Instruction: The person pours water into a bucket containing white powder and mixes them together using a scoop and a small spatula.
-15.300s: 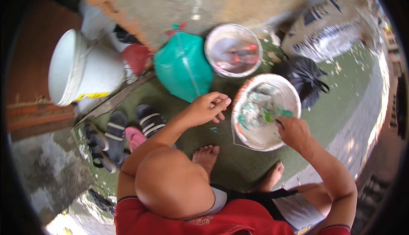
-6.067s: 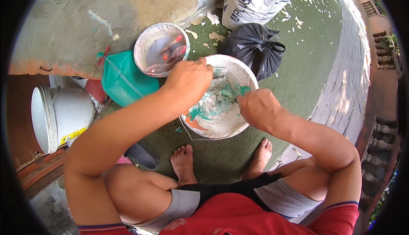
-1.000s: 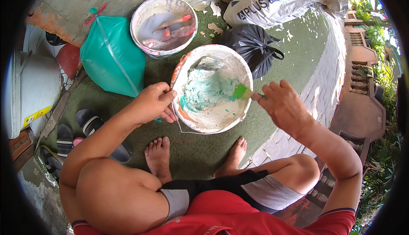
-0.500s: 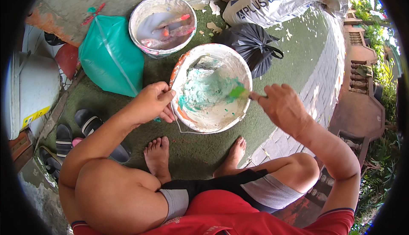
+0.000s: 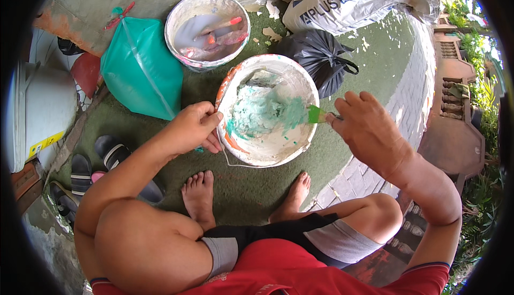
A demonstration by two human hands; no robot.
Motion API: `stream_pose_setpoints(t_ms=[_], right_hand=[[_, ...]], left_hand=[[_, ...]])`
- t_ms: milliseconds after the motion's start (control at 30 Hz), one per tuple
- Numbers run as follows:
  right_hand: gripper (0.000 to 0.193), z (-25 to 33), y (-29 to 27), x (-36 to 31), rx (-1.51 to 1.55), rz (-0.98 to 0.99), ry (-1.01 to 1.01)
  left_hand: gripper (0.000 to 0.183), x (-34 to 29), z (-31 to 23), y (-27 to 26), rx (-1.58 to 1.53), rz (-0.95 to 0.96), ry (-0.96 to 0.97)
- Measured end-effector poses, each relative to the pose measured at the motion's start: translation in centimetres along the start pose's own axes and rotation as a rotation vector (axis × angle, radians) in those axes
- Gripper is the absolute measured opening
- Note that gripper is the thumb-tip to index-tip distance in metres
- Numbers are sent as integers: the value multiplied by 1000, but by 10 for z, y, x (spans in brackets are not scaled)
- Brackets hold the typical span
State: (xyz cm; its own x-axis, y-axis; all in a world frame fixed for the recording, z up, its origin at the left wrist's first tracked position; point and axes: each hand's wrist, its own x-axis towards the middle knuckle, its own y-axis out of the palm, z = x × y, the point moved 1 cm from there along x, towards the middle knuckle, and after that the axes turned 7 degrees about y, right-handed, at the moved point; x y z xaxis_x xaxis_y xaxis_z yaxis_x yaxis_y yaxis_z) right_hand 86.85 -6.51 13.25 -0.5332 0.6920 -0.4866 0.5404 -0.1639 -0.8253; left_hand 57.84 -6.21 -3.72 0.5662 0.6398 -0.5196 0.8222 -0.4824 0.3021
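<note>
A white bucket (image 5: 262, 154) with an orange-stained rim stands in front of me on the floor, holding thick pale paste (image 5: 257, 107) streaked with green. My left hand (image 5: 199, 126) pinches the bucket's left rim, thumb on top and fingers outside. At the opposite rim, my right hand (image 5: 364, 126) grips a small flat tool, which looks like a putty knife (image 5: 314, 114), by its handle. Its bright green end overlaps the right edge of the bucket; the handle is mostly hidden in my fingers. A greyish block-like lump (image 5: 262, 78) sits at the far side of the paste.
Behind the bucket is a second bucket (image 5: 182, 61) with cloudy water and red-handled tools. A tied green bag (image 5: 140, 70) lies left of it; a black plastic bag (image 5: 316, 59) and a large white sack (image 5: 342, 8) are to the right. Sandals (image 5: 115, 153) lie near my left knee.
My right hand has drawn the tool rightward and turned at the wrist, bringing its green end from over the paste to the rim. Fresh green streaks show there. My left hand keeps its hold.
</note>
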Motion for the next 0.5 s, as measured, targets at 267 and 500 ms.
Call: stream_pose_setpoints(t_ms=[267,500], right_hand=[[22,-5,29,7,38,-14,-2],[23,10,52,22,89,41,18]], left_hand=[[29,0,2,1,-3,0,-11],[29,-1,2,-2,-2,5,-27]])
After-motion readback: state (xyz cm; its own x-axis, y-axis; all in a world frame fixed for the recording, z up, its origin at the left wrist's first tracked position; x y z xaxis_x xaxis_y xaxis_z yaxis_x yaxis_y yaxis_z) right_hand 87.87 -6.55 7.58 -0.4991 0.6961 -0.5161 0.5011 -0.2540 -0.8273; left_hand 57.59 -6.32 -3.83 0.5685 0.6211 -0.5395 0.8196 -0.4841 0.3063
